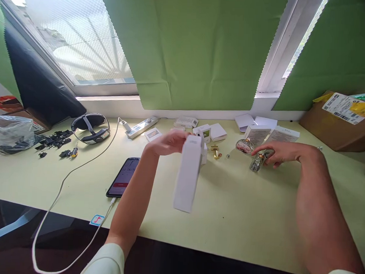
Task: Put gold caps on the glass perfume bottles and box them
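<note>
My left hand (168, 143) is closed on the top of a tall white box (187, 173), which it holds tilted above the pale green table (234, 210). My right hand (280, 153) lies further right with its fingers curled round a small clear glass bottle (256, 162) resting on the table. A round glass bottle (244, 146) and a small gold cap (215, 152) lie between the two hands. More small white boxes (211, 132) stand behind them.
A phone (123, 177) lies left of my left arm on a white cable (61, 192). Further left are a headset (90, 127), black small parts (55, 140) and a plastic bag (10, 133). A power strip (141, 127) lies at the back; a cardboard box (338, 122) sits far right.
</note>
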A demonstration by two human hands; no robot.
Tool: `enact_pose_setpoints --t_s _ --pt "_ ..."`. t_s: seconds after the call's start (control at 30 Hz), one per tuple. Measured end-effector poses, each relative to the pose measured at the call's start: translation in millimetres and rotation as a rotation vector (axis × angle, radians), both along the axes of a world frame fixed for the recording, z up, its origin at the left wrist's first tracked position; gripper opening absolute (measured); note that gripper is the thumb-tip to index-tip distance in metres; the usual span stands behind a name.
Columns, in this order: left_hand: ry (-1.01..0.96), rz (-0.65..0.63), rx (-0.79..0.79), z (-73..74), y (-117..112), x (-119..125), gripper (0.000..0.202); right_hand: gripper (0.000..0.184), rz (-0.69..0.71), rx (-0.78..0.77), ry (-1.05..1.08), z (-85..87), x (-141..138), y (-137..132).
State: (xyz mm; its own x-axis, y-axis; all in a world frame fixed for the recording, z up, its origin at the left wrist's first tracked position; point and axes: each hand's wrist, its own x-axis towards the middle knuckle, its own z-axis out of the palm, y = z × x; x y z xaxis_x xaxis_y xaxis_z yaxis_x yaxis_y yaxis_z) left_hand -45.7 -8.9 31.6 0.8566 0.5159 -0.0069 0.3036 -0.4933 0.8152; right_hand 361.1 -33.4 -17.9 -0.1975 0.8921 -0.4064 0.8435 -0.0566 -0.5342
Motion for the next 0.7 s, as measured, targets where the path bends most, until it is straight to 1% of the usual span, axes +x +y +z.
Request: enact_pose_setpoints --t_s 0.03,0.07,0.1,0.17,0.2,0.27,0.33,0.37,0.43,0.5,0.6,0.7 --pt "0.023 -0.057 0.002 0.3 -2 7 0.037 0.049 0.012 -0.047 0.018 -1.1 -1 1" --pt "0.066 -0.144 0.000 -1.4 -6 16 0.031 0.049 0.027 -0.101 0.039 -2.4 -2 2" --pt "0.127 -0.238 0.000 -5.3 -10 26 0.024 0.049 0.040 -0.149 0.056 -3.8 -3 3" --pt "0.222 -0.338 0.010 -18.0 -19 47 0.016 0.048 0.043 -0.184 0.067 -7.1 -4 5" --pt "0.276 -0.340 0.023 -25.6 -23 56 0.014 0.047 0.044 -0.194 0.068 -8.8 -4 7" --pt "0.382 -0.293 0.069 -39.6 -27 69 0.016 0.044 0.049 -0.207 0.067 -12.0 -5 9" --pt "0.447 -0.223 0.205 -48.0 -29 74 0.018 0.043 0.054 -0.216 0.065 -14.8 -7 11" --pt "0.454 -0.187 0.278 -49.3 -28 73 0.021 0.045 0.053 -0.221 0.062 -15.8 -9 12" --pt "0.433 -0.125 0.382 -46.3 -27 69 0.026 0.049 0.052 -0.230 0.059 -16.5 -13 13" --pt "0.378 -0.092 0.399 -38.1 -26 63 0.027 0.051 0.062 -0.234 0.066 -14.4 -20 12" --pt "0.250 -0.042 0.421 -23.0 -26 56 0.026 0.047 0.097 -0.203 0.087 -5.5 -32 8" --pt "0.160 0.056 0.467 -12.5 -26 50 0.026 0.044 0.129 -0.154 0.096 5.6 -41 4"
